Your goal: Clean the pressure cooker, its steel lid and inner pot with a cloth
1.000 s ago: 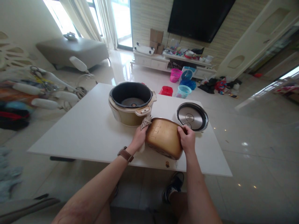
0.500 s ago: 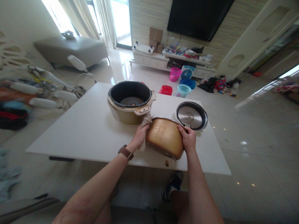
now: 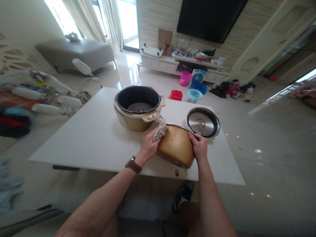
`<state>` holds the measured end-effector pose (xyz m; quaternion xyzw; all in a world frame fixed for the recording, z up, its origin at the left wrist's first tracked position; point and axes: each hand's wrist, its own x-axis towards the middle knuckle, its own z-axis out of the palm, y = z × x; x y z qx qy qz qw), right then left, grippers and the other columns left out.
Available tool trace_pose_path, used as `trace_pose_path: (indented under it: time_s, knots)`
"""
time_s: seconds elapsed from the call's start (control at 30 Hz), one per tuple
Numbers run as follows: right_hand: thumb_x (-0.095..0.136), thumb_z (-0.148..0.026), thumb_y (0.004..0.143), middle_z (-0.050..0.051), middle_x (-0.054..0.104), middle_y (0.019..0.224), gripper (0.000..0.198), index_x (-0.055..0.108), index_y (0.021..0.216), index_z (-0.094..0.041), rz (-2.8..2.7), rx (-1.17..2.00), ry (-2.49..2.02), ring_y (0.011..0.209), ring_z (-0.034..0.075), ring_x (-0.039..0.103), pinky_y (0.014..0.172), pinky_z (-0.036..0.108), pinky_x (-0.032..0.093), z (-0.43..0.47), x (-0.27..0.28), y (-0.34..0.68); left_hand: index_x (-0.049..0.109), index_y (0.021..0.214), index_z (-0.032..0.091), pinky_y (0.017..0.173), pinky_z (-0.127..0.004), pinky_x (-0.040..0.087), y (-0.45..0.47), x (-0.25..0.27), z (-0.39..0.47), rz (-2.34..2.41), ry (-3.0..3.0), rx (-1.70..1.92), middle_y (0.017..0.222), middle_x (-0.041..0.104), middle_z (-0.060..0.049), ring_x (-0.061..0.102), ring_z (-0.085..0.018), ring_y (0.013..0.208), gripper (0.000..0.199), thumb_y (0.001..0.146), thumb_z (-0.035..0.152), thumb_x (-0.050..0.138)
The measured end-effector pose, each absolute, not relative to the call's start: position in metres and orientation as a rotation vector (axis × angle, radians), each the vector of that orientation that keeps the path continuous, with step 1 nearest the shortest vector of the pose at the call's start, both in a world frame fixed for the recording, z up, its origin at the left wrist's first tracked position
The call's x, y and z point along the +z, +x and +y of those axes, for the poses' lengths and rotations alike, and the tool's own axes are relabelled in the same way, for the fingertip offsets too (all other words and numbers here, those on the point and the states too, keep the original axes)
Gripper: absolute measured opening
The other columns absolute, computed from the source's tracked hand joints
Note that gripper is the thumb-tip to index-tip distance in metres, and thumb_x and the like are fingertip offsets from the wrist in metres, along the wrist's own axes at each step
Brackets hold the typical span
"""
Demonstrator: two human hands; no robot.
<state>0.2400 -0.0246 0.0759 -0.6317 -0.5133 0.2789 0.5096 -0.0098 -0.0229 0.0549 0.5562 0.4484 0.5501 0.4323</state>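
A gold inner pot [image 3: 179, 144] with level marks on its side is held tilted above the front of the white table [image 3: 81, 141]. My right hand [image 3: 199, 144] grips its rim at the right, thumb on the outer wall. My left hand [image 3: 148, 144], closed on a patterned cloth [image 3: 160, 130], presses it against the pot's left side. Behind my left hand stands the pressure cooker body [image 3: 134, 121], its dark inside facing up. The round cooker lid [image 3: 203, 123] lies to the right, metal inner side up.
A small brown piece [image 3: 176, 172] lies at the table's front edge. Beyond the table are a red bin [image 3: 175, 95], a light blue basket [image 3: 194, 96] and a pink basket [image 3: 185, 79]. A lamp with white shades [image 3: 81, 66] stands at the left.
My left hand has moved the cloth slightly to the right across the pot's side. The right hand and the pot are nearly still.
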Motion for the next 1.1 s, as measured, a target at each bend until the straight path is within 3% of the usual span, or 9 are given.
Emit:
trace_pose_path:
  time_s: [0.17, 0.47, 0.7, 0.9, 1.1]
  knots:
    - [0.075, -0.072, 0.076, -0.006, 0.033, 0.059, 0.062, 0.042, 0.057, -0.023, -1.206, 0.669, -1.525, 0.06, 0.011, 0.03, 0.055, 0.029, 0.024, -0.025, 0.073, 0.239, 0.075, 0.133, 0.017, 0.127, -0.043, 0.038, -0.009, 0.052, -0.018, 1.125, 1.266, 1.394, 0.143, 0.071, -0.008, 0.059, -0.031, 0.141, 0.046, 0.092, 0.036, 0.066]
    - [0.071, -0.075, 0.079, -0.006, 0.029, 0.058, 0.066, 0.036, 0.056, -0.024, -1.171, 0.657, -1.541, 0.059, 0.011, 0.027, 0.054, 0.03, 0.021, -0.025, 0.072, 0.239, 0.081, 0.111, 0.015, 0.117, -0.045, 0.047, -0.008, 0.026, 0.008, 1.242, 0.759, 1.199, 0.127, 0.078, -0.013, 0.067, -0.033, 0.131, 0.038, 0.086, 0.04, 0.066]
    - [0.073, -0.074, 0.077, -0.006, 0.031, 0.058, 0.064, 0.04, 0.055, -0.024, -1.177, 0.686, -1.535, 0.059, 0.011, 0.028, 0.055, 0.03, 0.022, -0.023, 0.071, 0.239, 0.08, 0.119, 0.014, 0.122, -0.047, 0.042, -0.01, 0.034, -0.001, 1.259, 0.965, 1.301, 0.134, 0.075, -0.012, 0.064, -0.034, 0.136, 0.041, 0.089, 0.038, 0.065]
    - [0.072, -0.076, 0.077, -0.006, 0.031, 0.058, 0.064, 0.04, 0.056, -0.024, -1.188, 0.688, -1.524, 0.059, 0.011, 0.028, 0.055, 0.03, 0.021, -0.023, 0.071, 0.232, 0.075, 0.133, 0.02, 0.128, -0.04, 0.036, -0.015, 0.056, -0.022, 1.166, 1.411, 1.409, 0.146, 0.069, -0.006, 0.058, -0.03, 0.143, 0.045, 0.09, 0.03, 0.07]
    - [0.074, -0.07, 0.08, -0.006, 0.028, 0.058, 0.065, 0.036, 0.056, -0.024, -1.171, 0.691, -1.513, 0.058, 0.01, 0.026, 0.055, 0.03, 0.019, -0.025, 0.07, 0.229, 0.075, 0.132, 0.016, 0.126, -0.044, 0.038, -0.017, 0.046, -0.008, 1.135, 1.221, 1.384, 0.142, 0.071, -0.009, 0.06, -0.031, 0.141, 0.046, 0.093, 0.038, 0.066]
